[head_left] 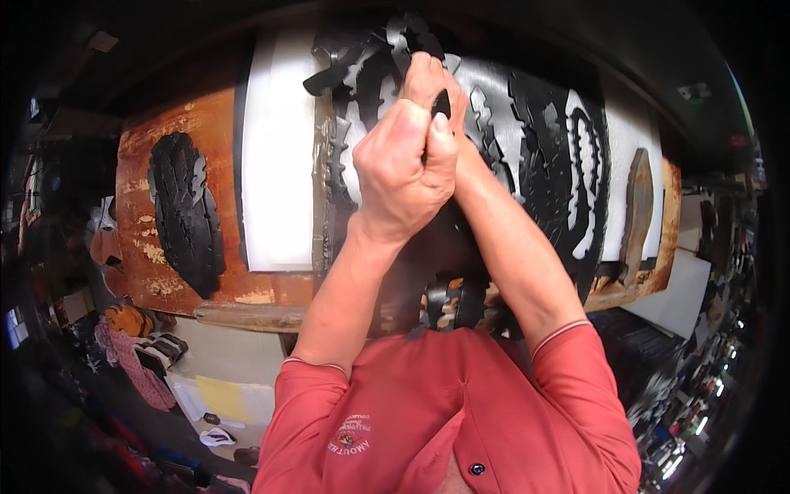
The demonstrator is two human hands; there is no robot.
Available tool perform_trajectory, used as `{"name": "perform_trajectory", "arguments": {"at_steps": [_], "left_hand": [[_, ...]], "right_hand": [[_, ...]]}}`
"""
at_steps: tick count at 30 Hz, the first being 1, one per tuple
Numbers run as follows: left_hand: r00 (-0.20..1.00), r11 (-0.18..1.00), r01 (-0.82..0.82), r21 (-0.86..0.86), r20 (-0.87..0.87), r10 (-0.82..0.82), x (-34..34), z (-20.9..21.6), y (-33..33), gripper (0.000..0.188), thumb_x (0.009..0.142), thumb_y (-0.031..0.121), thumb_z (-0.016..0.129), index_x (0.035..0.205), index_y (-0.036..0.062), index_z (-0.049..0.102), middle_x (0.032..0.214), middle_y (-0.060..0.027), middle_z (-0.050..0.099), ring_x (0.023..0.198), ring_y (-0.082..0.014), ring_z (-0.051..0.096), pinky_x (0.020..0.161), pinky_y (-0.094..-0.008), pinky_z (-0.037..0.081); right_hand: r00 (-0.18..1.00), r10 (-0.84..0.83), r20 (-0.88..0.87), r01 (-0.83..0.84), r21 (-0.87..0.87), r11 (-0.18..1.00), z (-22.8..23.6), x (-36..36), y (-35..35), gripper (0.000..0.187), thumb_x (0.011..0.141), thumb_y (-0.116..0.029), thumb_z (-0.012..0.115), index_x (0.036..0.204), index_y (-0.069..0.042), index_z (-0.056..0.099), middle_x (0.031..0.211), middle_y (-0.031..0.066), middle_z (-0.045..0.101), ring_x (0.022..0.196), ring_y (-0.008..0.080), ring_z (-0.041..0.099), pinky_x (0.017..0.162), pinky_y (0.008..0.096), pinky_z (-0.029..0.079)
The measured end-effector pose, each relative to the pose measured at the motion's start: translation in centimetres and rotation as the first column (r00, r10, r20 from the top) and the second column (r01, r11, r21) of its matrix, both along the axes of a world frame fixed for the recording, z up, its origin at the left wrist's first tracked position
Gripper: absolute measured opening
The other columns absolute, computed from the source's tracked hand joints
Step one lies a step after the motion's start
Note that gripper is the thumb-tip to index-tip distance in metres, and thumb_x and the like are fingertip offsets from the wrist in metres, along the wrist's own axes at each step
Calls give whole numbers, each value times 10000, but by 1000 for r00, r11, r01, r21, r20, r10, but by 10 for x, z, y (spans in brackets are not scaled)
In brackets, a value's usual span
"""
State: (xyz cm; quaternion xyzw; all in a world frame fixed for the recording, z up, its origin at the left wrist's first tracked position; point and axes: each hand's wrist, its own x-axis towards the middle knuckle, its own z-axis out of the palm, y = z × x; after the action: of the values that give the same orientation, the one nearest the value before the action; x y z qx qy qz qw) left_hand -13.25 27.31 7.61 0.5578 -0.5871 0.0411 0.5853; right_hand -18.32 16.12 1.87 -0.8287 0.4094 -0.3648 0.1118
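Observation:
Both hands are close together over a black rubber-like sheet [539,123] with sole-shaped, toothed-edge cut-outs. My left hand [403,160] is closed in a fist, thumb bent over the top. The dark tip of a black piece [442,103] shows above that thumb; the rest is hidden in the grip, so its kind is unclear. Just beyond it, my right hand [432,81] is curled with its fingers closed, partly covered by the left. What it grips is hidden. Loose black cut strips [341,70] lie at the far left of the hands.
White boards [280,165] lie under the sheet on a worn brown wooden table [234,284]. Black toothed sole pieces [183,210] are stacked at the left. A long brown wooden piece [636,206] lies at the right. Sandals [164,350] are below the table, left.

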Motion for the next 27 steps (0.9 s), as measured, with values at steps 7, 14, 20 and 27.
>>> {"name": "perform_trajectory", "arguments": {"at_steps": [7, 14, 20, 27], "left_hand": [[484, 963, 245, 110, -875, -24, 34, 9, 36, 382, 1166, 329, 522, 1123, -23, 664, 1091, -114, 728, 841, -152, 713, 777, -279, 619], [593, 756, 422, 500, -783, 187, 18, 4, 69, 548, 1129, 278, 586, 1494, -125, 511, 1407, -230, 652, 1141, -238, 703, 1011, -350, 593], [592, 580, 594, 558, -791, 154, 0, -4, 91, 596, 1079, 284, 681, 1484, -130, 538, 1257, -142, 659, 1095, -148, 599, 943, -272, 470], [516, 448, 756, 477, -856, 41, 9, -20, 70, 250, 1096, 238, 656, 1179, 12, 722, 977, 52, 711, 853, -60, 613, 809, -226, 506]], "right_hand": [[884, -183, 429, -32, 448, 894, 17, -20, -19, 239, 1048, -221, 621, 1039, 15, 655, 876, 185, 755, 747, 349, 739, 725, 475, 582], [798, -217, 562, -118, 499, 858, 138, -187, -82, 300, 1051, -265, 607, 980, 12, 700, 888, 151, 757, 696, 212, 680, 668, 373, 551], [725, -300, 620, 195, 232, 953, 194, -261, -82, 250, 1078, -227, 657, 1119, 5, 740, 998, 112, 783, 870, 187, 750, 785, 327, 615], [993, 73, -95, -75, -18, 997, 73, -170, 64, 187, 970, 15, 655, 1155, 17, 633, 978, 240, 709, 841, 443, 717, 747, 464, 577]]}}
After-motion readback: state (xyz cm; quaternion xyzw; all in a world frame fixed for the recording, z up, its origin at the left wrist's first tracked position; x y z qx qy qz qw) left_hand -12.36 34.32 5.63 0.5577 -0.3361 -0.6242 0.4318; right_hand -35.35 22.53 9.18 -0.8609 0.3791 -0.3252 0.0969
